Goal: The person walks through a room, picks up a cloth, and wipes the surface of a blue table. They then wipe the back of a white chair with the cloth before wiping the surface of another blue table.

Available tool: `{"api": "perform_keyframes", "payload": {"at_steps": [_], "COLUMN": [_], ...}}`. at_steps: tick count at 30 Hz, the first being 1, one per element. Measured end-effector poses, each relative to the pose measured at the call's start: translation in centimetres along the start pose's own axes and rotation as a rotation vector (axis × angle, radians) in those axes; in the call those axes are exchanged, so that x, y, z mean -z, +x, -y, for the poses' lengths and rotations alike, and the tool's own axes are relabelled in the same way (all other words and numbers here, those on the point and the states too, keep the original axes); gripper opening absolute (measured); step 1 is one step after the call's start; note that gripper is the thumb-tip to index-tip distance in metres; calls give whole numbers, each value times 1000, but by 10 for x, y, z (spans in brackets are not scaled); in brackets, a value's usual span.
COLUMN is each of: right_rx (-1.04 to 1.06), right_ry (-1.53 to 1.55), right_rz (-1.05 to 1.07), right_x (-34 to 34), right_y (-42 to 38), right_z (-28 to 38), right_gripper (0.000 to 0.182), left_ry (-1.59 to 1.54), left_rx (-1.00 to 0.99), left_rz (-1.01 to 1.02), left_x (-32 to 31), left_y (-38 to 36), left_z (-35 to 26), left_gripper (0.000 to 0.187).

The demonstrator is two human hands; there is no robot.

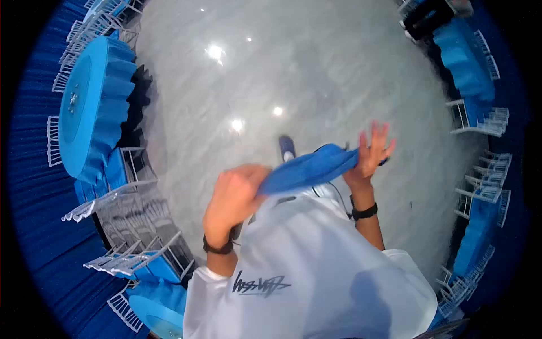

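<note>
White shirt (339, 240) nearest. Beyond it, left hand (237, 189) curls around one end of blue cloth (307, 172); right hand (372, 150), fingers spread wide, meets the other. Cloth spans between hands, probably supported both ends against sagging.

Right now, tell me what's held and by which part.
The blue cloth: the left hand grips its left end. Whether the right hand, fingers spread, grips the other is unclear.
</note>
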State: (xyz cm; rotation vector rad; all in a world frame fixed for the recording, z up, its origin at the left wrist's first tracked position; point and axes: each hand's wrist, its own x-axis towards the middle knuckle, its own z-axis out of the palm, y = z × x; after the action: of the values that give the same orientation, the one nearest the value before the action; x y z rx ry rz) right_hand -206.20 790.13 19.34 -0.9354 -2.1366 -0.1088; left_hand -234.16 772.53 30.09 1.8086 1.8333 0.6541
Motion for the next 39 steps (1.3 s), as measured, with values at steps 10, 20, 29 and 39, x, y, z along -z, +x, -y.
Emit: {"api": "perform_keyframes", "payload": {"at_steps": [10, 20, 29, 39], "right_rx": [128, 248, -195, 41], "right_ry": [1033, 589, 531, 308], "right_rz": [557, 624, 243, 857], "right_x": [-262, -540, -672, -987], "right_y": [353, 611, 847, 1128], "right_z": [13, -40, -145, -281], "right_gripper": [49, 45, 31, 59], "left_ry": [-144, -67, -290, 153], "left_rx": [369, 382, 41, 182], "left_rz": [-411, -160, -107, -265], "left_x": [171, 287, 470, 579], "left_y": [246, 586, 910, 1197], "left_z": [162, 389, 511, 719], "left_gripper": [37, 38, 41, 50]}}
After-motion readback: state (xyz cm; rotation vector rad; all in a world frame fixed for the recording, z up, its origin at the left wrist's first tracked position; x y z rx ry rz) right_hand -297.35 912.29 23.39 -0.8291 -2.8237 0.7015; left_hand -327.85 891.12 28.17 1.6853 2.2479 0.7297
